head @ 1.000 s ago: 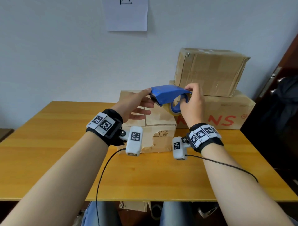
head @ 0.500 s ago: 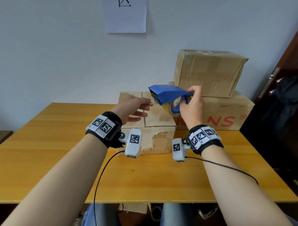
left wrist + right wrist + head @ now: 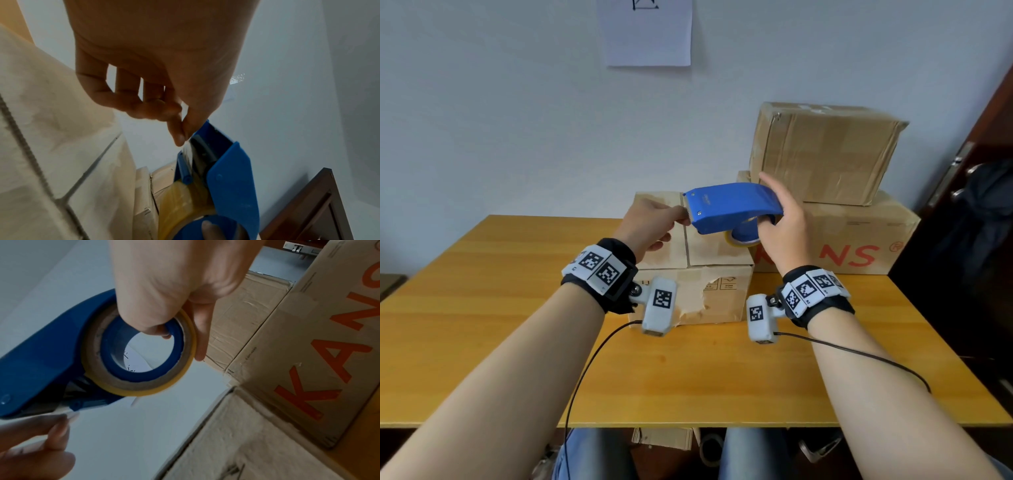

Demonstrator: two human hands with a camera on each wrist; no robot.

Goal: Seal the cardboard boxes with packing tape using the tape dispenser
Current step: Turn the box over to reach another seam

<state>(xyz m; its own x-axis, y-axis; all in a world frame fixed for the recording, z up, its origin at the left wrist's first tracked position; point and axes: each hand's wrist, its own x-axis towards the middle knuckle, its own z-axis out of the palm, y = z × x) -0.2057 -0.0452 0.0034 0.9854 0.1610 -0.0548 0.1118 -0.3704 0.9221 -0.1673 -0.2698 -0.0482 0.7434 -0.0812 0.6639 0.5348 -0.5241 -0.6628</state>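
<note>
Step in hand: freeing the loose end of the tape at the mouth of the tape dispenser [image 3: 732, 209], held in the air above the small box [image 3: 690, 274] — a judgement from the pose.
Right hand: the right hand [image 3: 786, 228] is clamped on the dispenser, thumb hooked through the blue core of the tape roll [image 3: 139, 353], fingers over the back.
Left hand: the left hand [image 3: 650, 224] has thumb and forefinger together, pinching the clear tape end [image 3: 188, 146] just below the toothed edge.
Boxes: the small box sits mid-worktop [image 3: 482, 308] with its top seam bare; two larger boxes [image 3: 825, 192] are stacked at the far right.
Doing it well: pull the end straight out, level with the roll, so it does not fold on itself; keep the pinch at the very tip — less glue on the fingers.
Next call: probably lay the end over the far edge of the seam, then draw the dispenser toward the near edge.
Risk: the tape snagging on the teeth.
</note>
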